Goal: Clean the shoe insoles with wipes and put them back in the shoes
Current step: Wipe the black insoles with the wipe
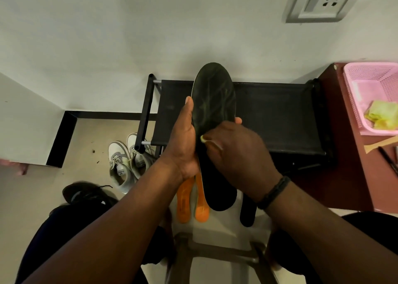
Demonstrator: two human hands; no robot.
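Your left hand (185, 137) holds a black insole (213, 111) upright in front of you, thumb laid along its left edge and the palm wrapped round the side near the middle, so that grip is clenched on the insole. The toe end points up toward the wall, and pale streaks show across its dark face. Your right hand (234, 152) comes over the insole from the right with its fingers curled, pinching a small yellow-green wipe (202, 138) against the insole's surface; only a sliver of the wipe shows beside your fingertips. A dark band (274, 192) sits on your right wrist. Below your hands, two orange insoles (191, 199) lie side by side, and another black insole (247, 214) lies just to their right, partly hidden behind your right forearm. On the floor to the left stands a pair of white sneakers (123, 161), and nearer to you a black shoe (86, 194). A black shoe rack (277, 115) stands against the wall behind the insole you hold. To the right, a pink basket (353, 94) rests on the reddish-brown table (344, 165), with more yellow-green wipes (382, 116) inside it.
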